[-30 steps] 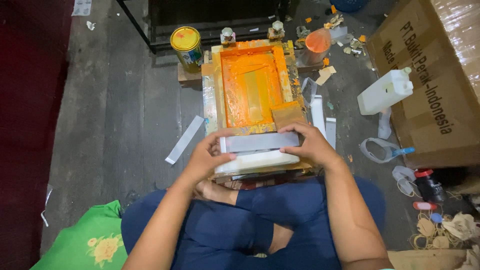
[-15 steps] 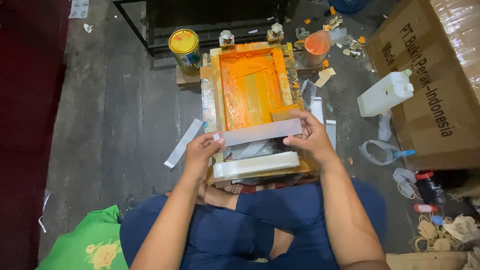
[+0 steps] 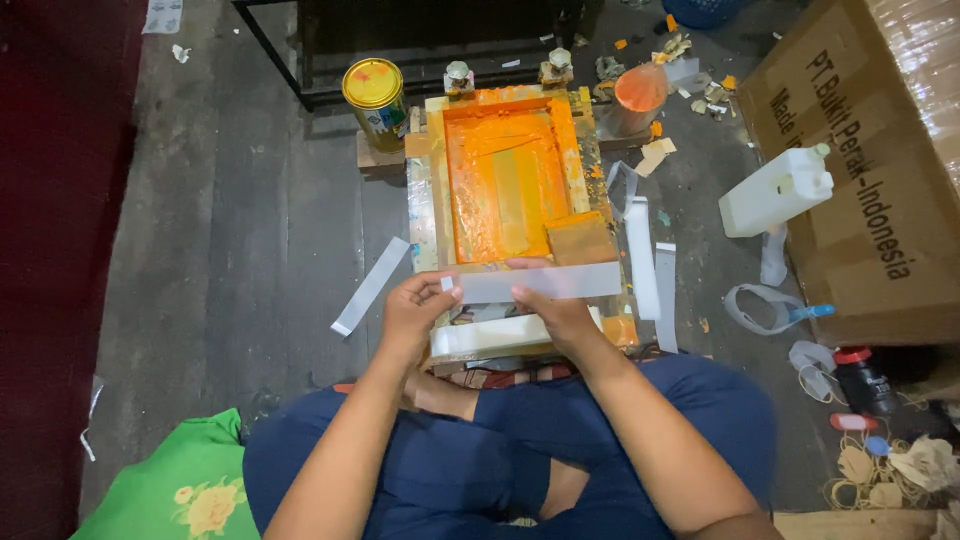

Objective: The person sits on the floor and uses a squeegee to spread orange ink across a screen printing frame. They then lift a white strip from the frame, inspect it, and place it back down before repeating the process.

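While the left hand (image 3: 418,305) pinches one end of a white strip (image 3: 540,283), the right hand (image 3: 553,308) grips its middle, above the orange-inked screen frame (image 3: 505,175).

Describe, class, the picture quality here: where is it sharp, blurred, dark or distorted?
Head view: the orange-inked screen frame is evenly lit and sharp; the left hand and right hand on the white strip look slightly soft; the far left edge falls into dark shadow; the wide lens bends the cardboard box.

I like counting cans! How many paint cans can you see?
1: a yellow-lidded paint can on the floor, left of the orange screen frame. The orange-stained cup on the right isn't one; others may be hidden.
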